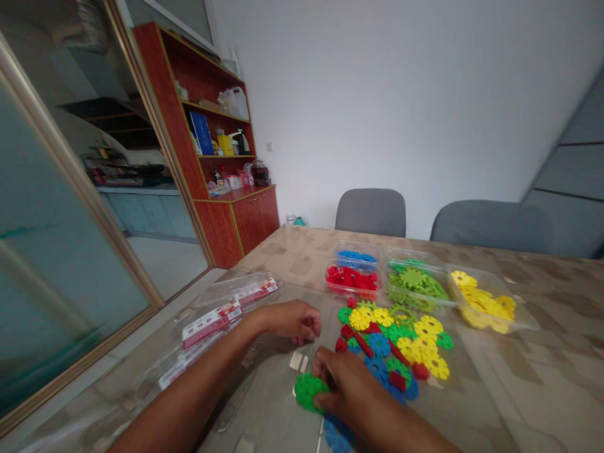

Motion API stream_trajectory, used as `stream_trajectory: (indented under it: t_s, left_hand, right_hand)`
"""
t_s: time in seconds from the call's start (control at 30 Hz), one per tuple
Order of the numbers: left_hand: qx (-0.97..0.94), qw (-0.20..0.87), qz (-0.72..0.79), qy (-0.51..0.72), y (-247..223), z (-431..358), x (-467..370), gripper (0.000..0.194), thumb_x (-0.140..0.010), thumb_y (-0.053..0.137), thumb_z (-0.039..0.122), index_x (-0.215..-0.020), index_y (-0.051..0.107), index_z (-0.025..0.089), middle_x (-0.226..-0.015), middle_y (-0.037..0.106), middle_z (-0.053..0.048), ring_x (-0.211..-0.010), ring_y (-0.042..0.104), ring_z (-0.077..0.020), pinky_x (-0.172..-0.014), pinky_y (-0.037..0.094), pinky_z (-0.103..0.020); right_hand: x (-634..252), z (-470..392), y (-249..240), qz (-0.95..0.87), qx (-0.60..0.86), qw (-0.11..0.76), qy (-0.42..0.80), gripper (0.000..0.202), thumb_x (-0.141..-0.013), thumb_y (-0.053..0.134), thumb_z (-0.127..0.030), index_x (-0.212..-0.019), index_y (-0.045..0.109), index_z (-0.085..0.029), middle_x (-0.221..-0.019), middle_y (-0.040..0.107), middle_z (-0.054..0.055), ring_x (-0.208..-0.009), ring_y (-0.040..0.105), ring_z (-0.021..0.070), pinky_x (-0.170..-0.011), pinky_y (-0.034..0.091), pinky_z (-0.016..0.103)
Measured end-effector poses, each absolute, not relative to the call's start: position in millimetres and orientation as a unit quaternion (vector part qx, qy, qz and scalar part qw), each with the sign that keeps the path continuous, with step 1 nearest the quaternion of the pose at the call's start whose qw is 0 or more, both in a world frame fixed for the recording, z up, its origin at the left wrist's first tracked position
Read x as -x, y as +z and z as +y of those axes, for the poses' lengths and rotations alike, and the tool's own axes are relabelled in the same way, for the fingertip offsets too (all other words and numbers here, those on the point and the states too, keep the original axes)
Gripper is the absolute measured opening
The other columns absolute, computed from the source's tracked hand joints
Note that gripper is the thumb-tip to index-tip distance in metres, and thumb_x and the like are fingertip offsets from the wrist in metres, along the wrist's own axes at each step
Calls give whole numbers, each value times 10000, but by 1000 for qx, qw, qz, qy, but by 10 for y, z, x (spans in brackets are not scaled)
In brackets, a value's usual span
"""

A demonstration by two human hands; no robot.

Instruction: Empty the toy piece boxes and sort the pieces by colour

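Observation:
Green flower-shaped discs are held between the thumb and fingers of my right hand, low over the table. My left hand is just beyond it to the left, its fingers curled; whether anything is in them is too small to tell. Right of my hands lies a mixed pile of yellow discs, blue discs, green discs and red pieces. A blue disc lies beneath my right wrist, partly hidden.
Behind the pile stand clear boxes with red pieces, blue pieces, green pieces and yellow pieces. Plastic packaging lies at the left. Two grey chairs stand beyond the table.

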State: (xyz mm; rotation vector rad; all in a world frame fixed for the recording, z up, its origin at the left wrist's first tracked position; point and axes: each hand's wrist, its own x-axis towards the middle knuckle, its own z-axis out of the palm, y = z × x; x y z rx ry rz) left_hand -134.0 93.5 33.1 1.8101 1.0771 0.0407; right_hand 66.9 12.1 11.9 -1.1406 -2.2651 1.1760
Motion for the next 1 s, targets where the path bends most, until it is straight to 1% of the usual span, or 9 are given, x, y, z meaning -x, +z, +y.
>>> stream_trajectory:
  t_s: [0.13, 0.2, 0.27, 0.4, 0.57, 0.7, 0.83, 0.9, 1.0]
  left_hand:
    - [-758, 476, 445, 16, 339, 909, 1330, 88, -801, 589, 177, -890, 589, 173, -686, 558, 51, -592, 552, -110, -546, 462, -192]
    - [-765, 466, 446, 14, 337, 905, 1324, 92, -805, 590, 184, -896, 589, 172, -673, 550, 56, -581, 546, -108, -537, 449, -188]
    - [-773, 453, 444, 11, 339, 906, 1314, 92, -808, 589, 178, -900, 594, 170, -655, 544, 59, -575, 543, -108, -525, 430, -183]
    - [-794, 422, 438, 7, 354, 908, 1277, 122, -795, 620, 158, -916, 621, 171, -654, 558, 57, -592, 548, -112, -526, 401, -180]
    - [-811, 401, 426, -4, 372, 883, 1250, 320, -656, 783, 153, -948, 656, 188, -737, 603, 50, -654, 554, -118, -547, 390, -172]
    - [-813, 405, 419, -6, 398, 896, 1284, 248, -762, 714, 198, -1003, 653, 194, -764, 624, 44, -681, 569, -117, -586, 402, -171]
    - [-819, 389, 423, 2, 424, 938, 1341, 194, -823, 640, 220, -1011, 652, 172, -794, 626, 32, -724, 565, -123, -629, 402, -177]
    - [-823, 378, 425, 4, 432, 945, 1359, 207, -829, 626, 229, -1026, 651, 169, -816, 629, 27, -742, 566, -128, -640, 403, -180]
    - [-827, 364, 429, 3, 433, 938, 1369, 215, -816, 624, 219, -1024, 655, 173, -822, 637, 28, -744, 566, -131, -638, 402, -180]
  right_hand:
    - [-868, 147, 198, -771, 374, 175, 485, 183, -672, 613, -104, -783, 511, -209, -669, 487, -76, -605, 486, 99, -512, 324, 190]
    - [-1069, 238, 245, -735, 370, 204, 531, 132, -715, 582, -198, -809, 491, -215, -695, 497, -67, -576, 507, 103, -506, 393, 198]
    - [-1320, 399, 307, -707, 384, 249, 539, 184, -737, 601, -344, -809, 491, -216, -704, 527, -52, -549, 526, 114, -502, 448, 233]
    - [-1868, 862, 517, -692, 448, 310, 473, 349, -674, 694, -491, -767, 476, -235, -599, 483, -74, -483, 478, 110, -435, 375, 219]
    - [-2254, 1263, 736, -683, 491, 361, 404, 441, -630, 711, -571, -744, 430, -251, -530, 385, -100, -444, 390, 100, -414, 283, 218]
    - [-1972, 1054, 650, -719, 455, 325, 412, 324, -697, 669, -496, -760, 487, -235, -602, 466, -67, -516, 455, 121, -486, 359, 241]
    - [-1334, 539, 468, -790, 384, 241, 414, 77, -730, 621, -232, -727, 546, -214, -673, 516, -44, -642, 487, 132, -568, 356, 232]
    - [-1057, 353, 392, -828, 379, 149, 385, 111, -717, 627, -154, -800, 584, -214, -678, 534, -52, -621, 493, 122, -526, 311, 217]
    - [-823, 259, 326, -856, 373, 81, 348, 233, -681, 703, -143, -887, 630, -223, -738, 599, -31, -684, 551, 154, -557, 314, 233]
